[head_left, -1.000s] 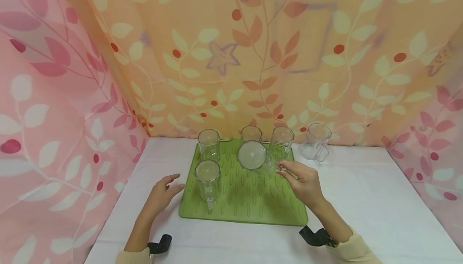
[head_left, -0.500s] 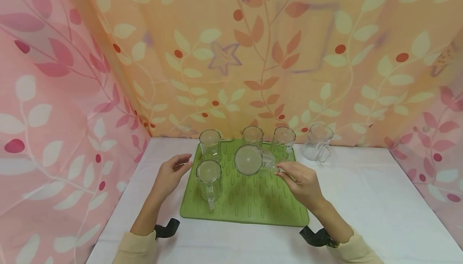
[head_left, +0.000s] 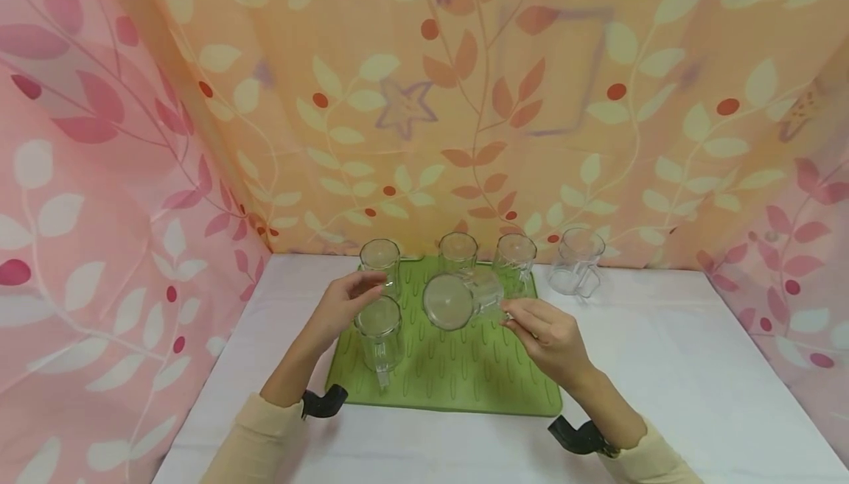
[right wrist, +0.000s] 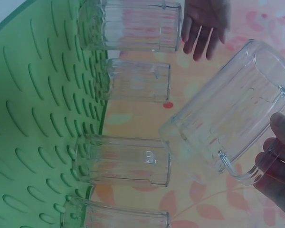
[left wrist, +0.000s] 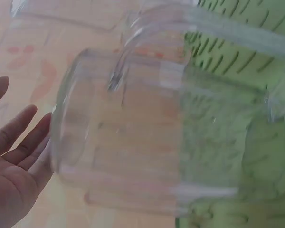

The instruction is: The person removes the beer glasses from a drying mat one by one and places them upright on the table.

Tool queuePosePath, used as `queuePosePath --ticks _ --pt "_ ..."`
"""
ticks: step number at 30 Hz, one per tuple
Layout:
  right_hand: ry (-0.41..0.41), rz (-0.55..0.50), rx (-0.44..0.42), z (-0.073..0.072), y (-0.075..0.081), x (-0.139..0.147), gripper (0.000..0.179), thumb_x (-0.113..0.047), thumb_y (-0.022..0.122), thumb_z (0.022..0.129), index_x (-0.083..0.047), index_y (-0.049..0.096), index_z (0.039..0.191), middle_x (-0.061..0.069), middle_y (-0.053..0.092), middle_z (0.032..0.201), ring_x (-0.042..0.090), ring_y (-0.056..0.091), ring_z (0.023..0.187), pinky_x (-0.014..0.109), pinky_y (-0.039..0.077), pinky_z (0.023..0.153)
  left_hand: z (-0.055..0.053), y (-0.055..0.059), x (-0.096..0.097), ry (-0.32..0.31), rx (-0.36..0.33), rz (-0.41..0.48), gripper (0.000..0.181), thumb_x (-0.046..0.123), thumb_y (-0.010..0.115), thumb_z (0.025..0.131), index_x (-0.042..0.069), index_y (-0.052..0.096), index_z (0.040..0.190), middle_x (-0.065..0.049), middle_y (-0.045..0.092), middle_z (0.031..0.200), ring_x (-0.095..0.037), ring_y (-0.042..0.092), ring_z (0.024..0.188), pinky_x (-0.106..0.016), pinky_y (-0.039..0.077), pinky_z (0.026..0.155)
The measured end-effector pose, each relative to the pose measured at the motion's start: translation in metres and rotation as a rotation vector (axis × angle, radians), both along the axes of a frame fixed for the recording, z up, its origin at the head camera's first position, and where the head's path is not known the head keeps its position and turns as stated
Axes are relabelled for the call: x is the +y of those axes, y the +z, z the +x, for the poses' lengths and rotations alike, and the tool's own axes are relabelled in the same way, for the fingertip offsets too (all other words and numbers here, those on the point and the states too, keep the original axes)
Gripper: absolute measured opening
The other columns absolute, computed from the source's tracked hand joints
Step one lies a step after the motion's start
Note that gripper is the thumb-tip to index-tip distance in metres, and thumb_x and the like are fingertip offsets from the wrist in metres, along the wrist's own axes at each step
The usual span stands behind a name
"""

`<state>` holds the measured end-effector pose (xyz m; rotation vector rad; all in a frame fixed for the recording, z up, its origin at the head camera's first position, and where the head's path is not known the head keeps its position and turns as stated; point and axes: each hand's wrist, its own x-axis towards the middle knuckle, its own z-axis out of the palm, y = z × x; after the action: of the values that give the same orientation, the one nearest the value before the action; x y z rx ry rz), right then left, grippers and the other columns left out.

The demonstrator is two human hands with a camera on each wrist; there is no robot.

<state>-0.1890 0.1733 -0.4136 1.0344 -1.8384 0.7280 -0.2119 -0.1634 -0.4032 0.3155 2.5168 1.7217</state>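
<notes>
My right hand (head_left: pixel 550 337) pinches the handle of a clear glass mug (head_left: pixel 487 290), which is tilted sideways above the green ribbed mat (head_left: pixel 458 373). The right wrist view shows this glass mug (right wrist: pixel 218 109) slanting, with the fingers (right wrist: pixel 275 175) and thumb around its handle. My left hand (head_left: pixel 341 311) hovers beside another glass mug (head_left: pixel 380 348) at the mat's front left, palm inward and holding nothing. Its loosely extended fingers (left wrist: pixel 19 133) show in the left wrist view next to a large, blurred glass mug (left wrist: pixel 133 128).
Along the mat's back edge stand a left mug (head_left: pixel 380 255), a middle mug (head_left: pixel 458 248) and a right mug (head_left: pixel 515 255). One more mug (head_left: pixel 577 259) stands on the white tablecloth (head_left: pixel 663 351) to the right. Patterned cloth (head_left: pixel 464 116) hangs close behind them.
My left hand has moved up and to the right, from beside the mat to above its left part. The held mug has swung left and slightly down, tilting further; the right hand barely moved.
</notes>
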Motion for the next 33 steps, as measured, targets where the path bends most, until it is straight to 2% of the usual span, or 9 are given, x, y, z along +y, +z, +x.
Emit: queuePosePath --ticks 7,12,18,25,29,33 --pt "0.021 0.024 0.09 -0.002 -0.004 -0.003 0.03 -0.022 0.059 0.097 0.002 0.076 0.09 0.01 0.074 0.084 0.023 0.071 0.075 0.031 0.06 0.068 -0.007 0.002 0.019 -0.101 -0.092 0.122 0.046 0.026 0.058 0.098 0.0 0.053 0.136 -0.02 0.056 0.137 -0.031 0.059 0.122 -0.04 0.053 0.1" --pt "0.024 0.038 0.129 -0.002 -0.008 -0.004 0.031 -0.02 0.058 0.098 0.003 0.076 0.086 0.012 0.075 0.084 0.026 0.072 0.076 0.033 0.061 0.071 -0.014 0.004 0.029 -0.149 -0.177 0.213 0.047 0.03 0.057 0.099 0.003 0.052 0.137 -0.02 0.055 0.138 -0.028 0.061 0.118 -0.037 0.055 0.097" --pt "0.032 0.059 0.169 -0.002 -0.009 -0.007 0.03 -0.017 0.058 0.098 0.005 0.076 0.088 0.015 0.075 0.084 0.029 0.072 0.077 0.035 0.061 0.071 -0.022 0.004 0.042 -0.19 -0.195 0.192 0.05 0.033 0.057 0.098 0.003 0.051 0.137 -0.02 0.054 0.139 -0.03 0.059 0.12 -0.04 0.055 0.097" --pt "0.032 0.102 0.207 -0.003 -0.007 -0.009 0.027 -0.015 0.058 0.098 0.002 0.075 0.087 0.015 0.075 0.084 0.028 0.072 0.077 0.036 0.061 0.067 -0.028 0.007 0.055 -0.155 -0.269 0.175 0.049 0.038 0.055 0.098 0.005 0.054 0.135 -0.016 0.058 0.137 -0.031 0.058 0.122 -0.044 0.052 0.101" --pt "0.024 0.118 0.223 -0.002 -0.007 -0.01 0.027 -0.014 0.056 0.099 0.001 0.075 0.086 0.014 0.075 0.084 0.028 0.072 0.077 0.036 0.061 0.067 -0.029 0.009 0.057 -0.198 -0.322 0.184 0.057 0.04 0.054 0.099 0.0 0.049 0.139 -0.021 0.052 0.142 -0.039 0.055 0.126 -0.047 0.049 0.104" --pt "0.027 0.124 0.247 -0.002 -0.007 -0.011 0.026 -0.013 0.056 0.099 0.001 0.075 0.086 0.014 0.075 0.084 0.027 0.072 0.077 0.035 0.061 0.068 -0.031 0.009 0.058 -0.229 -0.365 0.166 0.065 0.044 0.053 0.098 -0.003 0.044 0.142 -0.023 0.046 0.146 -0.041 0.058 0.123 -0.046 0.051 0.102"
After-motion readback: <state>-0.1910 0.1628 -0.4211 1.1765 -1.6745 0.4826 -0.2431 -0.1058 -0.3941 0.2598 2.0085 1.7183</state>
